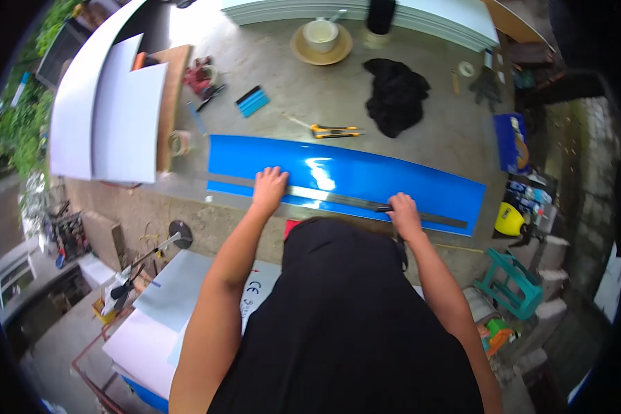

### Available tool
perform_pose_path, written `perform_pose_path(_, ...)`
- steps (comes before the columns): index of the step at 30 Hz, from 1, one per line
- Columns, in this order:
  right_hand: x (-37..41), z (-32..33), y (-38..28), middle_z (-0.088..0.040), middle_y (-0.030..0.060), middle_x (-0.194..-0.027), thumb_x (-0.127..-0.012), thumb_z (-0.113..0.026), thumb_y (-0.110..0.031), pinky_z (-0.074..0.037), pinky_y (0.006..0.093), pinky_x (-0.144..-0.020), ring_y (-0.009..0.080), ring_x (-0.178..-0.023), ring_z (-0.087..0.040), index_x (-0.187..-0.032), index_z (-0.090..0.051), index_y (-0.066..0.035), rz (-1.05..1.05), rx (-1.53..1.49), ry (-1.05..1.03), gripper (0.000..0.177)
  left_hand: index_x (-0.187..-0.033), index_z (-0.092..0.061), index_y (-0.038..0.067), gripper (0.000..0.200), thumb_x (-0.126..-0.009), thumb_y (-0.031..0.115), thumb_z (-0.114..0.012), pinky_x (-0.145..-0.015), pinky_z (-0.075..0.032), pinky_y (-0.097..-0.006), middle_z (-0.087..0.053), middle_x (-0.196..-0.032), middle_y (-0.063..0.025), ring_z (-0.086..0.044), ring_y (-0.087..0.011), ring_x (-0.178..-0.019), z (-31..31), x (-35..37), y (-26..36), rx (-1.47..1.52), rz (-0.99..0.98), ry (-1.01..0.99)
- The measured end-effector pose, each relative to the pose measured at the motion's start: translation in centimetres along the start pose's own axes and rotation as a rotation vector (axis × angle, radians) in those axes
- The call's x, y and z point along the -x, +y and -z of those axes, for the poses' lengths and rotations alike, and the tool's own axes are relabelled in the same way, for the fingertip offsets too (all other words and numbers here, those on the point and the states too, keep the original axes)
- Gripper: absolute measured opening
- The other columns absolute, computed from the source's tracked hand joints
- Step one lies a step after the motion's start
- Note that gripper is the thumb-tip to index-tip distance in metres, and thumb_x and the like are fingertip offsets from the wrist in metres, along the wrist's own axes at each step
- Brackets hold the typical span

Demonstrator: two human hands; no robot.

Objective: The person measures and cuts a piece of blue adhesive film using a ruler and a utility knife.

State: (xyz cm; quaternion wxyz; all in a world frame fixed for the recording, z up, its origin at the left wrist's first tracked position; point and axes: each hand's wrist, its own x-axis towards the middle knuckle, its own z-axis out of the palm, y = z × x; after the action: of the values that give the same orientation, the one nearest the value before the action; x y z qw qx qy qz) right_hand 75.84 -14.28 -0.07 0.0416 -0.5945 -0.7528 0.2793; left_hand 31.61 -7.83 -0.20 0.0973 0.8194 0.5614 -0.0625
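A long strip of glossy blue sheet lies across the table in front of me, and a long grey metal ruler rests along its near side. My left hand presses on the ruler left of the middle, fingers stretched forward and a little apart. Toward the ruler's right end, my right hand is closed around a small dark pen-like object, whose tip points left over the ruler. Its exact kind is too small to tell. Beyond the blue sheet lies a yellow-and-black utility knife.
A blue squeegee, a black cloth and a bowl on a round tray sit farther back. White panels lean at left. Tape and a dark glove lie at right. A green stool stands below.
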Motion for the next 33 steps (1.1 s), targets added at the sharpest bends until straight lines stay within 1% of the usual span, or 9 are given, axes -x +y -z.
perform_pose_path(2, -0.1, 0.0, 0.3, -0.06, 0.0125, -0.108, -0.078, -0.087, -0.016, -0.048, 0.0484, -0.089, 0.0358, -0.107, -0.059, -0.106, -0.062, -0.009, 0.028, 0.047, -0.031, 0.038, -0.109, -0.067, 0.017, 0.021, -0.088, 0.018, -0.07, -0.087, -0.046, -0.0476, -0.062, -0.109, -0.0071, -0.06, -0.0301, -0.11, 0.2, -0.2, 0.0, -0.016, -0.003, -0.032)
perform_pose_path(4, -0.2, -0.1, 0.4, -0.06, 0.0128, -0.107, -0.078, -0.087, -0.015, -0.048, 0.0485, -0.089, 0.0368, -0.106, -0.059, -0.102, -0.061, -0.009, 0.058, 0.015, -0.006, 0.036, -0.108, -0.066, 0.015, 0.029, -0.081, 0.019, -0.077, -0.087, -0.045, -0.0474, -0.062, -0.109, -0.0074, -0.059, -0.0306, -0.11, 0.5, -0.3, 0.0, 0.003, -0.022, -0.048)
perform_pose_path(8, 0.1, 0.0, 0.0, -0.06, 0.0126, -0.107, -0.082, -0.083, -0.012, -0.048, 0.0481, -0.091, 0.0357, -0.109, -0.058, -0.103, -0.06, -0.008, -0.012, -0.034, -0.015, 0.03, -0.104, -0.065, 0.011, 0.029, -0.08, 0.017, -0.079, -0.087, -0.044, -0.0486, -0.061, -0.11, -0.0098, -0.058, -0.0333, -0.11, 0.7, -0.5, -0.5, 0.009, -0.098, -0.155)
perform_pose_path(12, -0.1, 0.1, -0.4, -0.061, 0.0127, -0.109, -0.085, -0.077, -0.009, -0.047, 0.0477, -0.091, 0.0351, -0.108, -0.058, -0.104, -0.06, -0.008, -0.045, -0.037, 0.001, 0.026, -0.106, -0.065, 0.011, 0.035, -0.077, 0.015, -0.084, -0.088, -0.044, -0.0477, -0.062, -0.111, -0.0102, -0.059, -0.0334, -0.109, 1.1, -0.8, 0.0, 0.019, -0.048, -0.201)
perform_pose_path(19, -0.8, 0.6, 0.5, -0.065, 0.0105, -0.099, -0.091, -0.066, -0.005, -0.046, 0.048, -0.089, 0.0345, -0.102, -0.059, -0.1, -0.061, -0.009, -0.067, -0.141, 0.026, 0.011, -0.101, -0.07, 0.013, 0.022, -0.083, 0.017, -0.082, -0.088, -0.044, -0.0489, -0.064, -0.106, -0.0104, -0.062, -0.0326, -0.107, 2.0, -1.7, -0.8, 0.093, -0.022, -0.292)
perform_pose_path(21, -2.1, 1.8, 1.1, -0.066, 0.0099, -0.095, -0.092, -0.065, -0.005, -0.046, 0.048, -0.088, 0.0348, -0.101, -0.059, -0.097, -0.062, -0.01, -0.092, -0.177, 0.035, 0.008, -0.1, -0.071, 0.014, 0.015, -0.088, 0.019, -0.079, -0.089, -0.043, -0.0489, -0.066, -0.103, -0.0094, -0.063, -0.0315, -0.105, 2.1, -2.8, -0.9, 0.214, 0.065, -0.223)
perform_pose_path(26, -6.7, 3.7, 3.1, -0.067, 0.0112, -0.088, -0.093, -0.063, -0.003, -0.046, 0.0484, -0.087, 0.0363, -0.098, -0.06, -0.093, -0.065, -0.009, -0.121, -0.204, 0.207, 0.007, -0.101, -0.071, 0.015, 0.012, -0.092, 0.021, -0.076, -0.093, -0.042, -0.0484, -0.068, -0.1, -0.0071, -0.064, -0.0311, -0.104, 2.6, -7.1, -0.6, 0.142, 0.066, -0.118)
perform_pose_path(28, -7.9, 3.7, 3.6, -0.067, 0.0111, -0.09, -0.094, -0.063, -0.004, -0.047, 0.0483, -0.089, 0.0362, -0.099, -0.06, -0.095, -0.066, -0.009, -0.125, -0.206, 0.215, 0.006, -0.102, -0.07, 0.015, 0.012, -0.092, 0.02, -0.076, -0.096, -0.042, -0.0493, -0.068, -0.102, -0.007, -0.063, -0.0306, -0.107, 2.4, -8.3, -0.5, 0.166, 0.133, -0.03)
perform_pose_path(33, -9.2, 3.1, 3.8, -0.067, 0.0119, -0.097, -0.094, -0.066, -0.005, -0.047, 0.0489, -0.091, 0.0364, -0.102, -0.06, -0.097, -0.067, -0.009, -0.14, -0.205, 0.24, 0.006, -0.105, -0.07, 0.016, 0.015, -0.092, 0.021, -0.078, -0.098, -0.042, -0.0504, -0.068, -0.108, -0.0071, -0.061, -0.0306, -0.113, 2.7, -9.3, -0.6, 0.136, 0.221, -0.018)
